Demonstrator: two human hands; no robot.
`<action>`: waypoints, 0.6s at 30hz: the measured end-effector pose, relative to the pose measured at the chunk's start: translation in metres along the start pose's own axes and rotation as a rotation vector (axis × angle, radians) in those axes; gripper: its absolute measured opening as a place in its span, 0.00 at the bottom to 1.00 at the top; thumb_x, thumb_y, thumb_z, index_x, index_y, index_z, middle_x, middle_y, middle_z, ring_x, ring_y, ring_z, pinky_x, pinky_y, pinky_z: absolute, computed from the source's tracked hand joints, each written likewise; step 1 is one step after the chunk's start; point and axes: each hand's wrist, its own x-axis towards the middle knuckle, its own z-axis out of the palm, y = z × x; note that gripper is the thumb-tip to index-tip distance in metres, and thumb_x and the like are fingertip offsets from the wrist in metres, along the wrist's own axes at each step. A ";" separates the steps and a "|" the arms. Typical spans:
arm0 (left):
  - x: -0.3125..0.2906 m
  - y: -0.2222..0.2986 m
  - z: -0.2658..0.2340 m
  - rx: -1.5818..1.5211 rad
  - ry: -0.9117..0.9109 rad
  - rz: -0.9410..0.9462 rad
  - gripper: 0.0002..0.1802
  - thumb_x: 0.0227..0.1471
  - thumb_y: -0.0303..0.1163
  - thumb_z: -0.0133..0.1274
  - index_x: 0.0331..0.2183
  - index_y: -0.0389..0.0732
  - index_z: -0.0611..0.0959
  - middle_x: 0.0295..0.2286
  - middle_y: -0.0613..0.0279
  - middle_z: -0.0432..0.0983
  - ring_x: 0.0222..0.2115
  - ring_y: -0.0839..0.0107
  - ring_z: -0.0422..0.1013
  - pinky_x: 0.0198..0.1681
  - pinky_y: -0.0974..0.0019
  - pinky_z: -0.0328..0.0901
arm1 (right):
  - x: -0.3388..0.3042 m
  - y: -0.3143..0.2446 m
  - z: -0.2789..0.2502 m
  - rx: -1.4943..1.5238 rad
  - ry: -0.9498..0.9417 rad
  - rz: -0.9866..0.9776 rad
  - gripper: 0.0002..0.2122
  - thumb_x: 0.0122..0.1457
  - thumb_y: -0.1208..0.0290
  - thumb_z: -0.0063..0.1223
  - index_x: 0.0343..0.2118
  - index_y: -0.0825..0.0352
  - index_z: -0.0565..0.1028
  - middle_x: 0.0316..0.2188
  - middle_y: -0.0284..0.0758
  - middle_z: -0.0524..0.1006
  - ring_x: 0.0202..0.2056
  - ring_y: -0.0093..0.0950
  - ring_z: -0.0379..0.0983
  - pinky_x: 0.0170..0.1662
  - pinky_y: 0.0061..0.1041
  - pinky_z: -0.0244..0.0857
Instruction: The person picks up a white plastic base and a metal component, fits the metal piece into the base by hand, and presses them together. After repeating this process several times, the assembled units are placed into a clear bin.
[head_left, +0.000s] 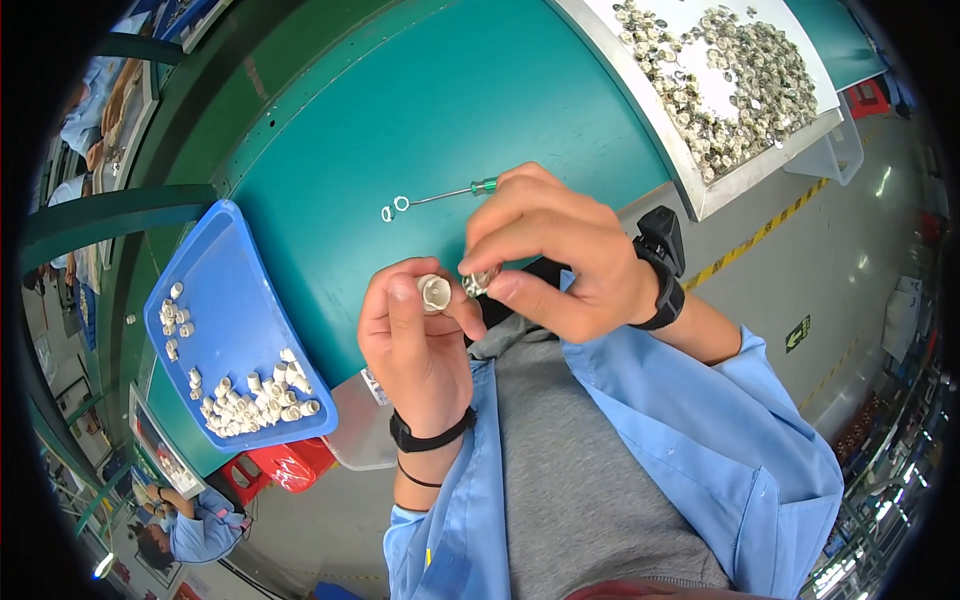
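Observation:
My left hand grips a small white cup-shaped part between thumb and fingers, its hollow end facing up. Close beside it, my right hand pinches a small metallic and whitish piece between thumb and index finger. The two parts are apart by a short gap. Beyond the hands on the green table lies a screwdriver with a green handle, partly covered by my right hand. By its tip rest two small white rings.
On the left, a blue tray holds many white cup-shaped parts. At the upper right, a metal-edged tray carries a heap of small metallic pieces. A red stool stands below the blue tray. Other people in blue work at the far left.

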 end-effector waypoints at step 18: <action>-0.004 -0.014 0.014 0.321 0.041 0.660 0.19 0.62 0.42 0.53 0.41 0.33 0.74 0.30 0.55 0.73 0.23 0.75 0.70 0.23 0.71 0.66 | 0.004 -0.023 0.017 -0.141 0.097 -0.175 0.07 0.52 0.77 0.60 0.35 0.68 0.79 0.26 0.34 0.80 0.22 0.25 0.73 0.34 0.28 0.59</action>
